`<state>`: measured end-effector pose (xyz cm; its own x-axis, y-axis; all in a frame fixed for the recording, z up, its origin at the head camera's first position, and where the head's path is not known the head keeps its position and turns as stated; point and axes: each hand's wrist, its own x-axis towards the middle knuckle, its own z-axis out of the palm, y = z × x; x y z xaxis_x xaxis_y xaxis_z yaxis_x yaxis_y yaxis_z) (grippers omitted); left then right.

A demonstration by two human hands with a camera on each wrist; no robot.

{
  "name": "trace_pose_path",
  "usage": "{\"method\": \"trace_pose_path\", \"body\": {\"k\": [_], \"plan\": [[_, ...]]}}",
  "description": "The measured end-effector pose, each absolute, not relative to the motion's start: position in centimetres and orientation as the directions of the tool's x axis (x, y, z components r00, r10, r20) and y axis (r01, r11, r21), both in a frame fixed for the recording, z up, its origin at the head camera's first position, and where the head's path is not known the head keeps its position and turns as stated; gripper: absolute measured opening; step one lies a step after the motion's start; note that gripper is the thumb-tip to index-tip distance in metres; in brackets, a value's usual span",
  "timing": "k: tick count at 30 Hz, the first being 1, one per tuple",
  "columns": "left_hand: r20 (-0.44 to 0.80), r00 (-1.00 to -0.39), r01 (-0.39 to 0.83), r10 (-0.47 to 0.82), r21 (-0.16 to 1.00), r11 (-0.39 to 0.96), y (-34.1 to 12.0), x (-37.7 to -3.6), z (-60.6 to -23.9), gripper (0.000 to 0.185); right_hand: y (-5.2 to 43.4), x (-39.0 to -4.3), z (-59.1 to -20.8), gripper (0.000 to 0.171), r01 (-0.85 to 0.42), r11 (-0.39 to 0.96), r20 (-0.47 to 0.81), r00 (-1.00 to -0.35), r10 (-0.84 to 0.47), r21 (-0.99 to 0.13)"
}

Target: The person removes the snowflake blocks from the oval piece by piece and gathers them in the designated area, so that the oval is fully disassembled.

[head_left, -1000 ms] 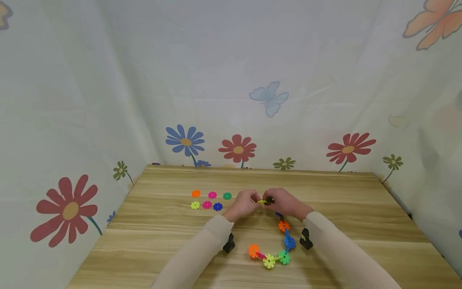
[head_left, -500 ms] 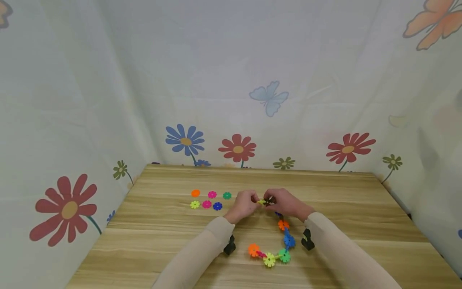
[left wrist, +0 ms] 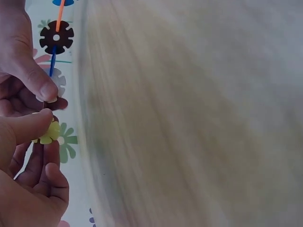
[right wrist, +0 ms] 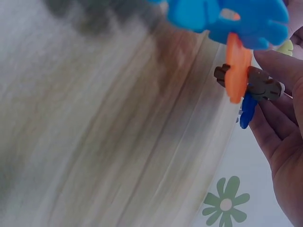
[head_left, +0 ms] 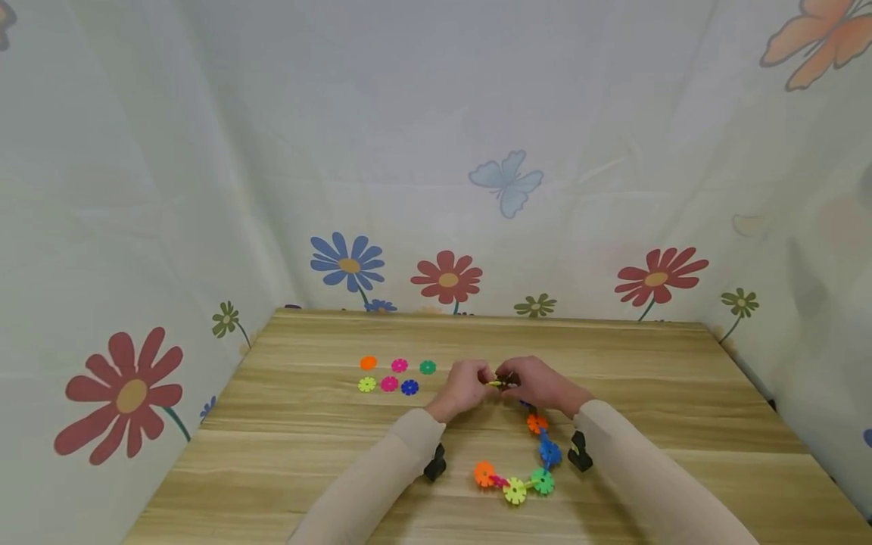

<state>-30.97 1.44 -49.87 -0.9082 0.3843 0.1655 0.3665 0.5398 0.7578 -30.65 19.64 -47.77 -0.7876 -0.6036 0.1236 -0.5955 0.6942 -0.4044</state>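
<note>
My left hand (head_left: 465, 387) pinches a yellow notched plastic disc (left wrist: 51, 133) between thumb and fingers. Close against it, my right hand (head_left: 538, 383) pinches a dark brown disc (left wrist: 57, 102) at the end of a chain of interlocked discs. The yellow disc meets the brown one edge to edge; how deeply they join is hidden by the fingers. From the right hand the chain runs through a white disc (left wrist: 60, 79), a blue disc (right wrist: 247, 109), another brown disc (right wrist: 263, 84) and an orange disc (right wrist: 238, 68). It curves on to an orange end disc (head_left: 485, 474).
Left of the hands, several loose discs lie in two rows, among them an orange one (head_left: 369, 363), a green one (head_left: 427, 367) and a dark blue one (head_left: 409, 387). The wooden table (head_left: 306, 462) meets a flower-printed curtain (head_left: 381, 189) at the back.
Both hands stay nearly in place, with the yellow and brown discs turning slightly between the fingers. The chain's near end has slid a little to the right. The loose discs lie as before.
</note>
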Motion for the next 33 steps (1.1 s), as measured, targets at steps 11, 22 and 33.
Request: {"method": "trace_pose_path", "body": {"k": [11, 22, 33], "plan": [[0.223, -0.907, 0.400, 0.358, 0.726, 0.559, 1.4, -31.1, -49.5, 0.011, 19.4, -30.7, -47.6, 0.027, -0.614, 0.678, 0.150, -0.776, -0.613, -0.403], [0.254, -0.881, 0.460, 0.399, 0.655, 0.599, 0.8, -30.8, -48.6, 0.013, 19.7, -30.7, -47.6, 0.026, -0.611, 0.673, 0.182, -0.781, -0.597, -0.416], [0.114, -0.907, 0.336, 0.406, 0.776, 0.533, -2.4, -31.5, -47.1, 0.015, 19.8, -31.1, -47.5, 0.033, -0.596, 0.686, 0.153, -0.790, -0.593, -0.417]]}}
